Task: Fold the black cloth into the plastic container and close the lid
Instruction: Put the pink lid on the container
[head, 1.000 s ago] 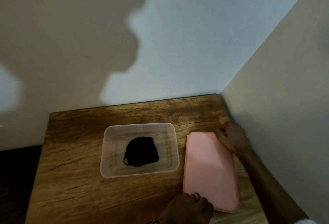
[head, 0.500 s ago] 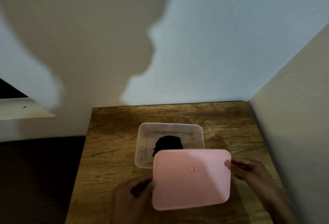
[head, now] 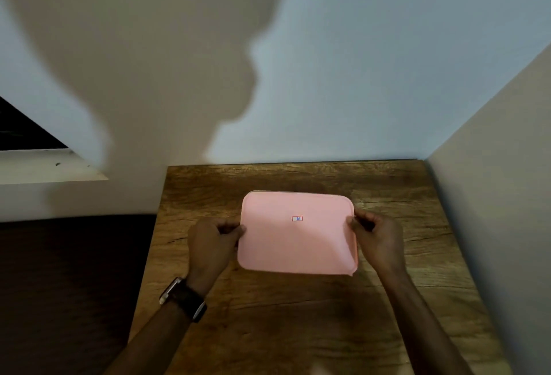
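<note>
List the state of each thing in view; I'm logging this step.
Lid: held level above the table, hiding the container; seating not visible.
Left hand: gripping lid's left edge.
Right hand: gripping lid's right edge.
Watch: strapped on left wrist.

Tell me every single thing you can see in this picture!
lid: one, pink, in the middle of the table, held at both short sides
sticker: one, small, white with a red edge, on top of the lid
table: one, brown wood, set into the corner of the walls
walls: two, pale, behind and to the right of the table
ledge: one, white, at the far left
watch: one, dark strap, on the left wrist
left hand: one, gripping the lid's left side
right hand: one, gripping the lid's right side
</note>
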